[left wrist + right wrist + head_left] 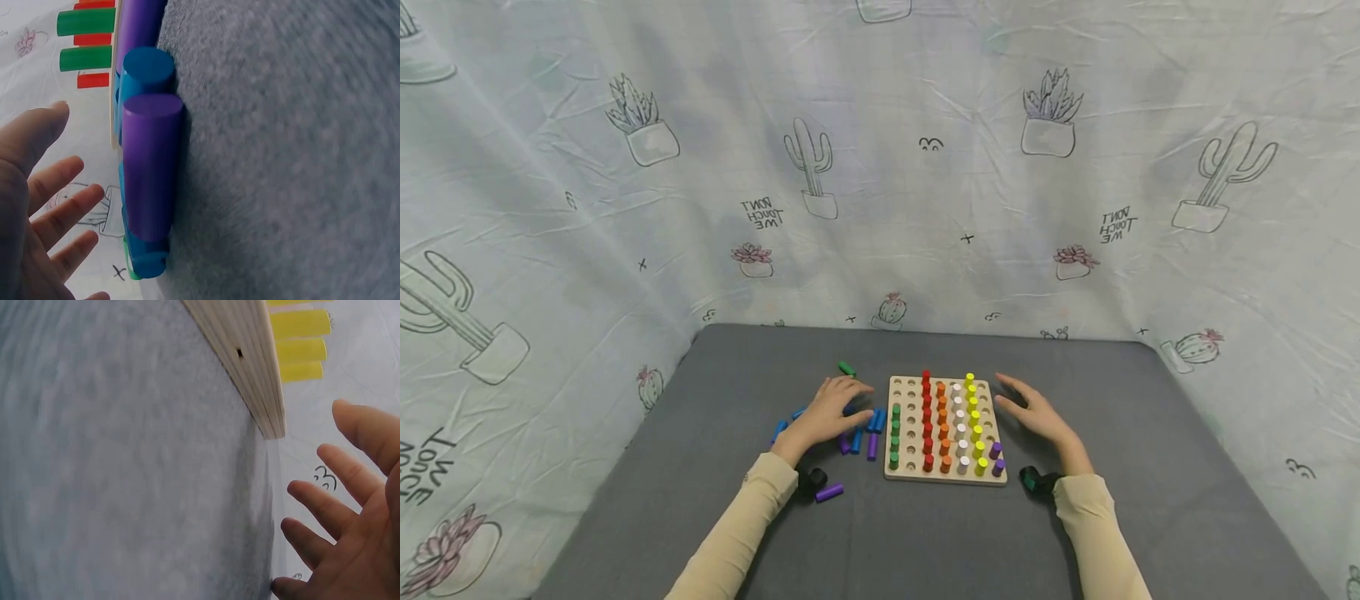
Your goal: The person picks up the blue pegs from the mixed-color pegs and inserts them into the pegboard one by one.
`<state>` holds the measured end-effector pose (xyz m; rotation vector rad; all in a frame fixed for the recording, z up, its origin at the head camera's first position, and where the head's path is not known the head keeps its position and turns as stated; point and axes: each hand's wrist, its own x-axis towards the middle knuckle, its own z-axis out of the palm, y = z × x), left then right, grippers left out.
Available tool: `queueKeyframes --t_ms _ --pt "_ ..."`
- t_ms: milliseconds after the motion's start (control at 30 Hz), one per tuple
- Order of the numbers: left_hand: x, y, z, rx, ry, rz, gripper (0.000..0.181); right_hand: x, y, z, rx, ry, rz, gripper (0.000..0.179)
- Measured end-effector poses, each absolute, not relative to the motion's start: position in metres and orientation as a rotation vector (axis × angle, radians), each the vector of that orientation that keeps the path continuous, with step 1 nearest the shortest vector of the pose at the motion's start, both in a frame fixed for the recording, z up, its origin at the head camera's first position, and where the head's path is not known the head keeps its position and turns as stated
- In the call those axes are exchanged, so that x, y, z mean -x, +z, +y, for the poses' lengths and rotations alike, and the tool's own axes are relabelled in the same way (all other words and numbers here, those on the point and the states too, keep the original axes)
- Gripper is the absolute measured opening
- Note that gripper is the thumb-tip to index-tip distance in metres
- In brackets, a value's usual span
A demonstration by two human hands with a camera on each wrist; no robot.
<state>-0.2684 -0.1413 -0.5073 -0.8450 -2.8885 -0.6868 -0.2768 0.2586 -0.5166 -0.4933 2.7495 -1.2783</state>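
A wooden pegboard point(946, 478) lies on the grey table, with columns of green, red, orange, white and yellow pegs standing in its holes. Two purple pegs point(997, 458) stand at its near right corner. My left hand point(829, 410), fingers spread and holding nothing, hovers over loose blue pegs point(876, 419) and purple pegs point(153, 165) left of the board. Beyond the board's right edge is my right hand point(1036, 414), also spread and holding nothing; its fingers point(328, 512) show beside the board's end in the right wrist view.
A loose green peg point(847, 368) lies behind the left hand, and a purple peg point(830, 492) lies near the left wrist. Black wrist cameras point(1039, 481) are strapped under both wrists. A white curtain point(887, 192) printed with cacti surrounds the table point(925, 542).
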Motion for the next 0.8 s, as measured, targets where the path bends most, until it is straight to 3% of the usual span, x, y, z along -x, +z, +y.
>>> queueKeyframes --t_ms 467,800 --pt "0.264 -0.505 -0.129 0.941 -0.629 -2.927 0.041 0.276 -0.519 0.254 0.432 -1.277 2.68 0.06" --pt "0.267 -0.508 -0.125 0.987 -0.564 -2.95 0.041 0.274 -0.528 0.26 0.576 -1.304 2.624 0.061"
